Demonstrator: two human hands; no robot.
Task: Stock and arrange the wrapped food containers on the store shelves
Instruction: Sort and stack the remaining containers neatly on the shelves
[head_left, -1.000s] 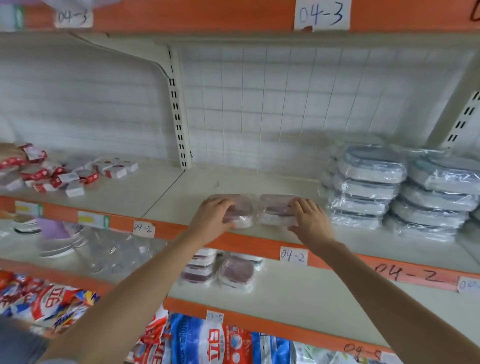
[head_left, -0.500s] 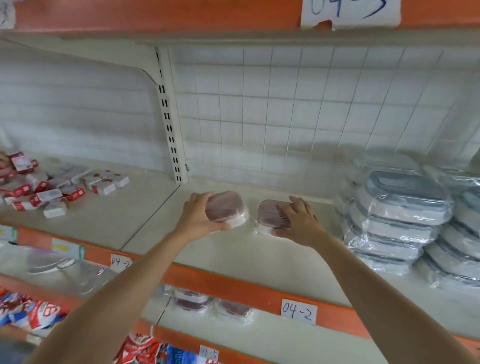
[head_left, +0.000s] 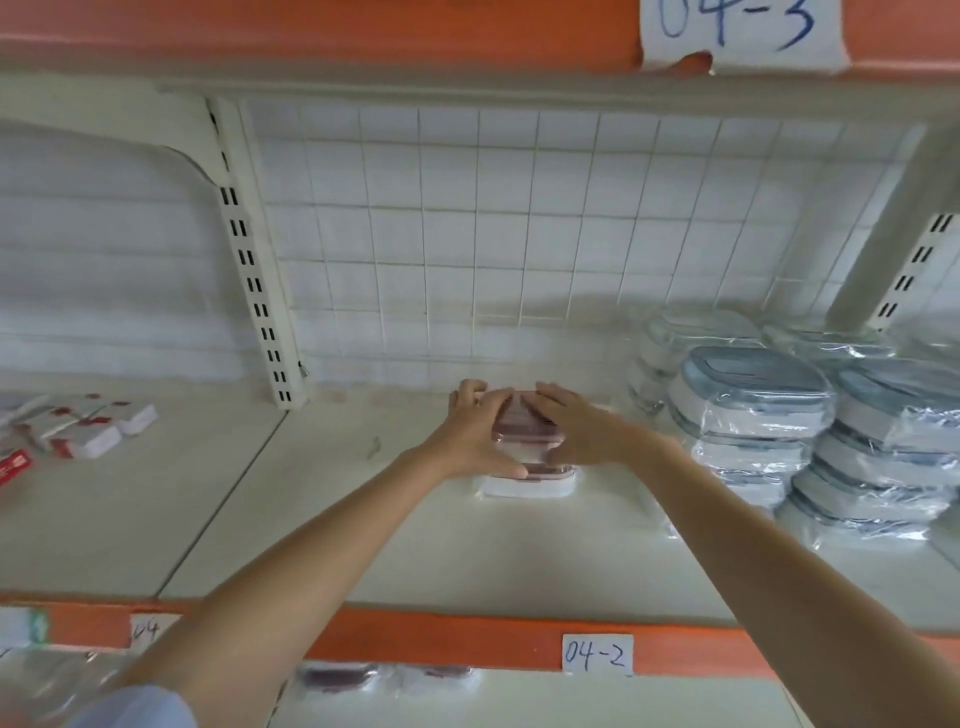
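Orange edging (head_left: 467, 642) runs across the near rim of the shelf, carrying a white tag marked 04-2 (head_left: 597, 656); below it, on the lower level, blurred pink-lidded packs (head_left: 337, 678) show through their wrap. Both bare forearms reach up from the bottom of the view over the cream shelf board (head_left: 311, 519). Further in, near the middle of that board, two pink-lidded wrapped containers sit stacked: the lower container (head_left: 530, 484) rests flat on the shelf, and the upper container (head_left: 522, 428) lies on top of it. The left hand (head_left: 478, 436) curls round the upper container's left side, thumb at its near edge and fingers over the far edge. The right hand (head_left: 576, 431) clasps the right side the same way, fingers laid across the lid and thumb at the near corner. To the right, well apart from the hands, stand stacks of larger grey-blue-lidded wrapped containers (head_left: 753, 400), several high. Far left lie small red and white boxes (head_left: 93, 431) scattered on the neighbouring board. Behind everything stand a slotted upright (head_left: 254, 291) and a white wire grid back panel (head_left: 493, 234). Overhead, the next shelf's orange edge bears a tag reading 04-3 (head_left: 737, 31)
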